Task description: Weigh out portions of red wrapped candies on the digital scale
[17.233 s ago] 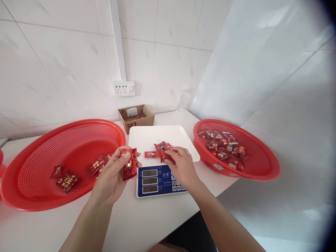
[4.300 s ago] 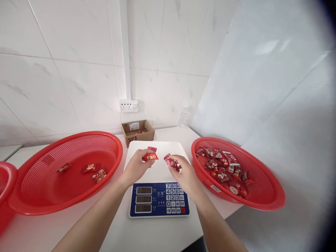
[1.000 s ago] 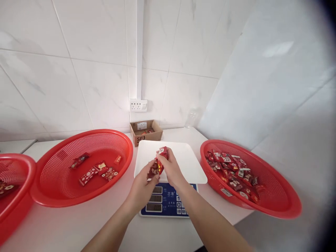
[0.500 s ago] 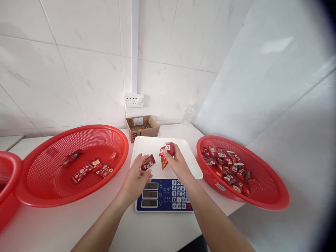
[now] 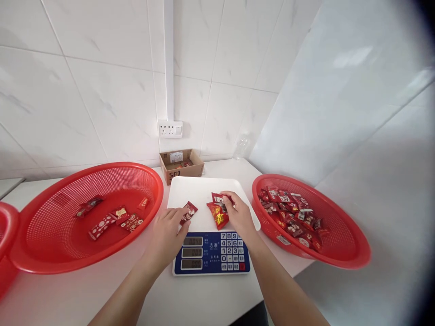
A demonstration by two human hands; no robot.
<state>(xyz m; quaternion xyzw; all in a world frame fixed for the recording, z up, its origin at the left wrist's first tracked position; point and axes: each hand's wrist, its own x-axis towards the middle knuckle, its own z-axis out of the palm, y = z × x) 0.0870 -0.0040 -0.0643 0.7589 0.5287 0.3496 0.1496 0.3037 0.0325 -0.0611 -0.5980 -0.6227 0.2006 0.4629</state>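
Note:
My left hand [image 5: 168,231] is over the left side of the scale's white pan [image 5: 204,188], its fingers closed round a dark red snack packet [image 5: 189,212]. Further right, my right hand [image 5: 239,215] pinches a red snack packet with a white label [image 5: 217,198] between thumb and fingers. Below that one is a shiny red packet with gold print [image 5: 218,216], low over the pan. Whether my right fingers also grip it, I cannot tell. The scale's blue front panel [image 5: 212,256] has keys and three displays; the top display shows a faint number.
On the right stands a red basket [image 5: 340,217] with many small packets. A larger red basket [image 5: 81,181] on the left holds several packets, beside another red basket [image 5: 8,267]. Behind the scale is a cardboard box [image 5: 186,173], near a wall socket [image 5: 170,129].
Both hands have come down to the pan with their packets. The red and gold packet now shows its face. The scale's top display has changed from zero.

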